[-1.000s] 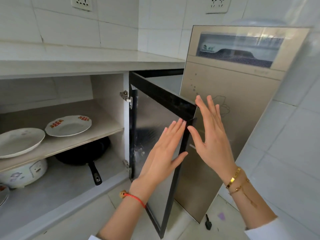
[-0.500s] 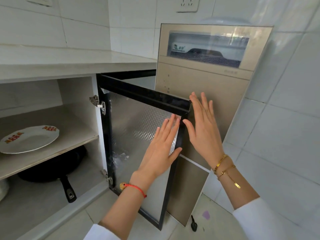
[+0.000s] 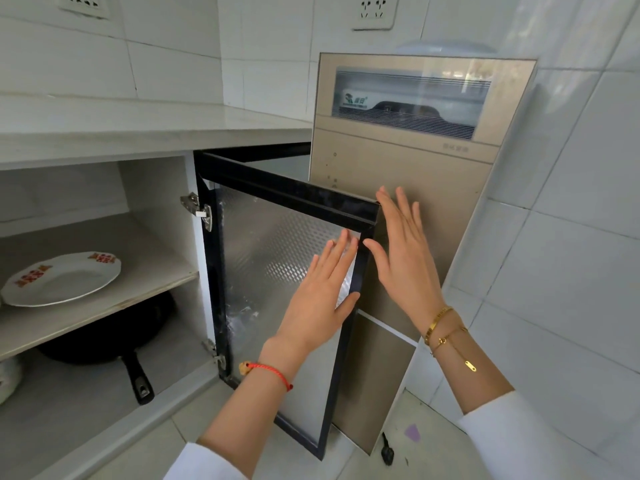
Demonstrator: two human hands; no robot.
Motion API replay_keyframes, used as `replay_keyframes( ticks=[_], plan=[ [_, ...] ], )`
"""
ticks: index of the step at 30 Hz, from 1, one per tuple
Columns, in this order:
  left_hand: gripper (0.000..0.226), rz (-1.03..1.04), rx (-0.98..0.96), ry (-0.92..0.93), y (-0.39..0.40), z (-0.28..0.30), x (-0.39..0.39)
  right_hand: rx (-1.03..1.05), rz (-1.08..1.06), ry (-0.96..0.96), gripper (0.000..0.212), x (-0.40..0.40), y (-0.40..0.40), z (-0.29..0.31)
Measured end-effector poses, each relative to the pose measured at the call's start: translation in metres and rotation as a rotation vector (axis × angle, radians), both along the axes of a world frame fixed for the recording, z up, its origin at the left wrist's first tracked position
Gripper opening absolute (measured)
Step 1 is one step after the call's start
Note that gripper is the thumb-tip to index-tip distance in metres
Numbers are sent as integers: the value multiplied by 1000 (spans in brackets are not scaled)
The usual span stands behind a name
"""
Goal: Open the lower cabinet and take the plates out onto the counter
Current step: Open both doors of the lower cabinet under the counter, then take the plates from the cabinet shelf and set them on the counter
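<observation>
The lower cabinet stands open, and its black-framed door (image 3: 277,237) with a patterned silver panel is swung out to the right. My left hand (image 3: 322,296) lies flat against the inner side of the door near its free edge, fingers spread. My right hand (image 3: 403,258) rests flat on the outer side of that same edge. Neither hand holds anything. A white plate (image 3: 64,277) with red marks sits on the cabinet's middle shelf (image 3: 145,268) at the left. The pale counter (image 3: 145,126) runs above the cabinet.
A black frying pan (image 3: 110,341) lies under the shelf, handle pointing out. Part of a white pot (image 3: 8,375) shows at the far left edge. A tall beige appliance (image 3: 422,161) stands right behind the open door. A black plug (image 3: 387,452) lies on the tiled floor.
The view has swung right, so the second plate on the shelf has left the frame. The door has opened a little wider toward the appliance, both hands staying flat on its free edge.
</observation>
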State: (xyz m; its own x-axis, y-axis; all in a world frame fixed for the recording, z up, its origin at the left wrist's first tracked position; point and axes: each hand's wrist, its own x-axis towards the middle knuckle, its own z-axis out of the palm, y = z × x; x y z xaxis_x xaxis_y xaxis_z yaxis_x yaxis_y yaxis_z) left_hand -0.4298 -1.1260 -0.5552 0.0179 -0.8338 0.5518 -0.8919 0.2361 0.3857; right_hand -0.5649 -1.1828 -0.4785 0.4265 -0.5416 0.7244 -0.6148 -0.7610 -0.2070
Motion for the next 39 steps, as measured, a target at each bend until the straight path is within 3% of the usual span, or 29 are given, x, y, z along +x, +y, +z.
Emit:
replay_keyframes(
  ticks=[5,16,31,39],
  plan=[
    [76,14,-8,-6,19,4,5,97,21,1,69,1,15,2],
    [71,185,-101,93,111,24,48,-155,207,-4,57,34,64,13],
    [64,816,-135,-31,344,37,142,-61,692,41,53,172,198,-10],
    [61,1094,-99,16,434,21,169,74,876,112,51,241,252,-40]
  ],
)
